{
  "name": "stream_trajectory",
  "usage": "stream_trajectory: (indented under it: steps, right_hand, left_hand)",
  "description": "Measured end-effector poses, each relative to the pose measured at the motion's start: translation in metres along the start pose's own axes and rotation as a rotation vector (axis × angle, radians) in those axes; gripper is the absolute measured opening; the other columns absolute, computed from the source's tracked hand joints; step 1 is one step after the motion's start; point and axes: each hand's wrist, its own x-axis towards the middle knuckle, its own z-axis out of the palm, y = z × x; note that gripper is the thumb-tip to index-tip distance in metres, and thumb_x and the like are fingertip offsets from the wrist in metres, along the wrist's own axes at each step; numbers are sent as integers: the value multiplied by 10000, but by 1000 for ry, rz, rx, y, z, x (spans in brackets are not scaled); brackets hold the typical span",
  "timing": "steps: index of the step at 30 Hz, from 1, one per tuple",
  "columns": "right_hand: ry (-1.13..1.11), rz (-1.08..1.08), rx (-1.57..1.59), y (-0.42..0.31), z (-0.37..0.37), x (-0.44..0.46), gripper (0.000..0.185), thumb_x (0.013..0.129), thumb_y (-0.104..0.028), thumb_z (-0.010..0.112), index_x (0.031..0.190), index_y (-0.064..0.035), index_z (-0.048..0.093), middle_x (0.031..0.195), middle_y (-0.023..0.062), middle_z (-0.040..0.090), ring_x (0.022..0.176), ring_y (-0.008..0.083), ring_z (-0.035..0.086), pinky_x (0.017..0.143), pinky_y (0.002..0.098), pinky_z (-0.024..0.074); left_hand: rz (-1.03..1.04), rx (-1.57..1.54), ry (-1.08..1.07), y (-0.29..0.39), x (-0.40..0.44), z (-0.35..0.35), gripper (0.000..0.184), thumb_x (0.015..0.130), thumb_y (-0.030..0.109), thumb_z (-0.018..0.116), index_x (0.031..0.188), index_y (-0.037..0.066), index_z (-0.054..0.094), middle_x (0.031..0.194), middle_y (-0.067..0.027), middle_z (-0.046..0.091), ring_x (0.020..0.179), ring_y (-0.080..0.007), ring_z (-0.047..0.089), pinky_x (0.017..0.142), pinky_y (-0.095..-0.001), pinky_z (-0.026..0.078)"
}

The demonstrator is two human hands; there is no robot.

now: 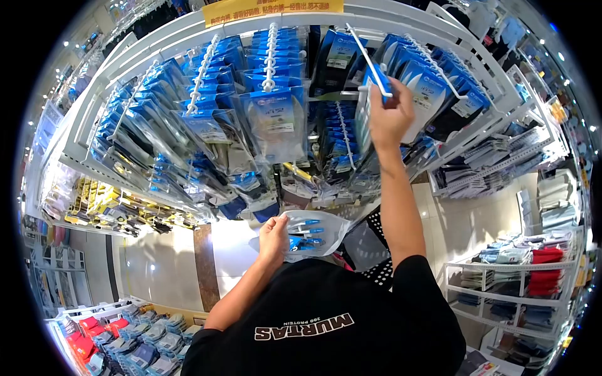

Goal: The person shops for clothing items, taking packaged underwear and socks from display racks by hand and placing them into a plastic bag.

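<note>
My right hand (pixel 392 116) is raised at the display rack, its fingers closed on a blue-topped package (pixel 370 103) at the tip of a white hook (pixel 360 47). Lower down, near my chest, my left hand (pixel 274 238) pinches the edge of a clear plastic bag (pixel 332 229). Inside that bag lie several items with blue labels. Rows of similar blue-topped packages (pixel 274 119) hang on white hooks to the left of my right hand, and more hang to its right.
A yellow sign (pixel 273 10) tops the rack. Yellow-and-black packages (pixel 113 203) hang at the lower left. Folded clothes fill a bin (pixel 160 310) at the bottom left and white shelves (pixel 501 265) at the right. A black dotted item (pixel 379 276) is beside my right arm.
</note>
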Motion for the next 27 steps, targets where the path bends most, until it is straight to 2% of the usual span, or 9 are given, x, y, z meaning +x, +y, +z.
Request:
stream_trajectory:
  steps: [4, 5, 9, 10, 13, 19, 27]
  right_hand:
    - [159, -301, -177, 17, 35, 5, 258, 808, -76, 756, 1020, -14, 623, 826, 74, 670, 671, 110, 643, 587, 235, 506]
    - [167, -262, -181, 16, 40, 4, 228, 812, -80, 752, 982, -20, 614, 827, 72, 669, 667, 114, 643, 603, 239, 511]
    - [230, -360, -247, 17, 51, 12, 224, 782, -75, 762, 924, -34, 595, 706, 45, 570, 576, 150, 556, 566, 285, 473]
    - [239, -380, -267, 16, 53, 12, 227, 773, -74, 764, 913, -36, 590, 679, 40, 543, 556, 161, 531, 556, 299, 462]
    - [226, -309, -223, 10, 56, 6, 269, 690, -13, 733, 904, -74, 582, 726, 62, 537, 664, 299, 555, 637, 416, 451]
    - [239, -382, -217, 13, 61, 5, 261, 683, -11, 723, 890, -82, 580, 700, 53, 494, 647, 293, 511, 611, 419, 412]
    - [190, -251, -165, 14, 68, 4, 232, 694, -23, 719, 872, -82, 583, 711, 56, 503, 664, 299, 522, 639, 423, 420]
  left_hand:
    - [-7, 22, 4, -2, -6, 5, 229, 968, 242, 625, 799, 115, 537, 593, 77, 425, 450, -20, 329, 388, -218, 235]
    - [-4, 25, 2, -3, -6, 4, 227, 968, 244, 625, 804, 114, 538, 593, 76, 426, 449, -21, 331, 388, -218, 235]
    - [11, 20, 1, -7, -10, 3, 223, 968, 259, 620, 800, 132, 546, 570, 77, 396, 416, -33, 317, 367, -222, 210]
    - [-5, 12, -20, -5, -12, 0, 214, 964, 251, 628, 836, 108, 534, 589, 70, 437, 442, -23, 340, 384, -217, 244]
    - [-28, -2, -31, -6, -12, -4, 213, 964, 254, 628, 838, 107, 538, 584, 68, 437, 437, -26, 337, 382, -219, 242]
    - [-8, 25, -7, -4, -14, 0, 202, 971, 268, 615, 854, 117, 549, 547, 70, 379, 394, -37, 296, 355, -224, 203]
    - [-34, 0, -36, 1, -18, -3, 201, 965, 245, 627, 844, 106, 548, 587, 71, 437, 445, -24, 333, 394, -220, 232]
